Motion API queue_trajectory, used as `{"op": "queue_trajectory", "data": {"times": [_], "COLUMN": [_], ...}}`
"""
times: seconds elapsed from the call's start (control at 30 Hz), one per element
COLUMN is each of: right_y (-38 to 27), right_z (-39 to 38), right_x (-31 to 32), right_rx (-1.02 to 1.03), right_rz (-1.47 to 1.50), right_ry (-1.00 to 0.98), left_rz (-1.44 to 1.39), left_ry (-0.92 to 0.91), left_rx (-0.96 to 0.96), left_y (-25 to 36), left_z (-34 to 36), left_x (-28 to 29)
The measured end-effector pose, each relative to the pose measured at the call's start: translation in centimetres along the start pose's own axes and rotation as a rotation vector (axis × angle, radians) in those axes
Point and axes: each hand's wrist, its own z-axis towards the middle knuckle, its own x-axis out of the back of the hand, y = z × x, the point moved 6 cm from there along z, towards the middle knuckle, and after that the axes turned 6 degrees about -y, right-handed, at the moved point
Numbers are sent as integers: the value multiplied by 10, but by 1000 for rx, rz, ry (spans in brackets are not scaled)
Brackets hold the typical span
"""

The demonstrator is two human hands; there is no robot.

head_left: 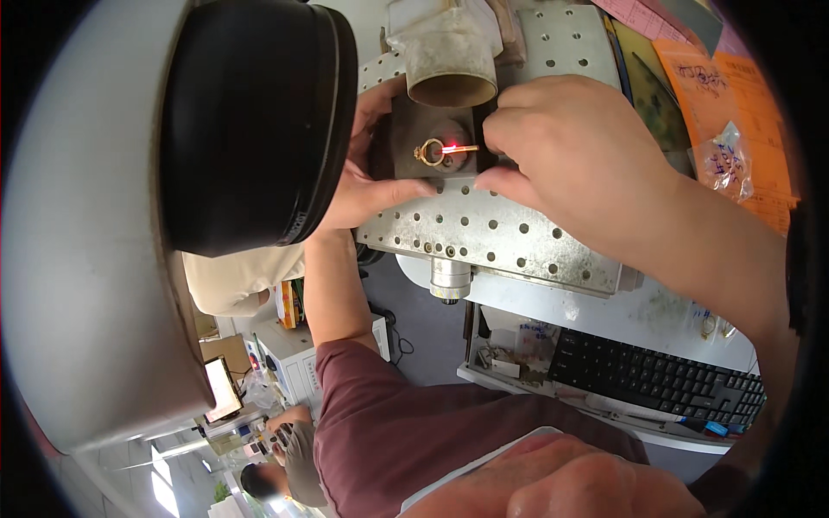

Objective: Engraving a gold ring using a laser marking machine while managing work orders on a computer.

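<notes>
A gold ring (422, 155) with a small raised head rests on a greyish round mound on a flat dark block (409, 129). Beside it is a narrow gold piece (471, 148), seen edge-on, crossed by a red light spot. My left hand (367, 186) grips the block's left side, thumb along the near edge; its other fingers are partly hidden behind a black cylinder. From the right, my right hand (566, 147) closes on the block's right edge, fingers curled and thumb at the near corner. Both hands frame the ring without touching it.
A wide metal nozzle (451, 69) opens just beyond the block. The black lens-like cylinder (250, 129) hangs close at left. Beneath lies a perforated metal plate (509, 237). Orange paper and small plastic bags (725, 164) lie right; a keyboard (656, 375) sits below. Another person (298, 453) works lower left.
</notes>
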Motion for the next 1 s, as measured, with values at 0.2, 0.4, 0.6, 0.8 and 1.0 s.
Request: {"op": "queue_trajectory", "data": {"times": [0.2,0.4,0.6,0.8,1.0], "right_y": [-2,-2,-3,-3,-4], "right_z": [0,-1,-2,-1,-2], "right_x": [1,0,-2,-1,-2], "right_rx": [12,9,27,14,21], "right_rz": [8,-1,-18,-16,-18], "right_ry": [4,-2,20,7,23], "left_rz": [-14,2,6,-20,61], "left_ry": [-18,3,15,32,-10], "left_rx": [10,19,52,55,2], "left_y": [5,0,-1,2,-2], "left_z": [-1,-3,-6,-5,-6], "left_x": [-3,-1,0,-2,4]}}
